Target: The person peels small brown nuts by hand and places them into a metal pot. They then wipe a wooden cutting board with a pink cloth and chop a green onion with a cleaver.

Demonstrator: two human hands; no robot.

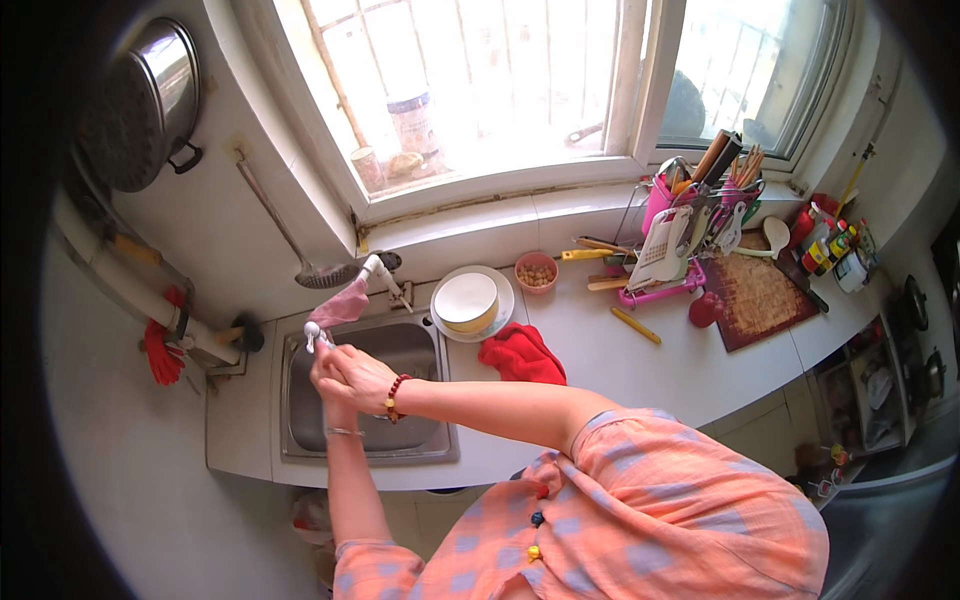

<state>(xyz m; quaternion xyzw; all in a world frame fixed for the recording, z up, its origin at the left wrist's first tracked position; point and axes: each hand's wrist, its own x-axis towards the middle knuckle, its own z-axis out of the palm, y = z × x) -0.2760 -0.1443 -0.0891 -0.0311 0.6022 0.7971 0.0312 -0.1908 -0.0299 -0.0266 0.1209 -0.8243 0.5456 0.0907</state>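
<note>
Both hands meet over the left part of a stainless steel sink [367, 435], just below a white faucet [312, 331] wrapped with pink cloth [341, 304]. My right hand [360, 375], with a beaded bracelet at the wrist, lies against my left hand [328, 382], which wears a silver bangle. The fingers overlap, so whether either holds anything is hidden. Right of the sink a white bowl [466, 301] sits on a plate [484, 330]. A red cloth [525, 356] lies crumpled beside them, below a small pink bowl of round brown pieces [536, 274].
A pink utensil rack [664, 292] stands on the white counter [600, 360], near a yellow stick-like object [635, 325]. Farther right are a worn cutting board [757, 292], a knife [810, 289] and several bottles [825, 251]. A skimmer ladle [326, 276] hangs on the left wall.
</note>
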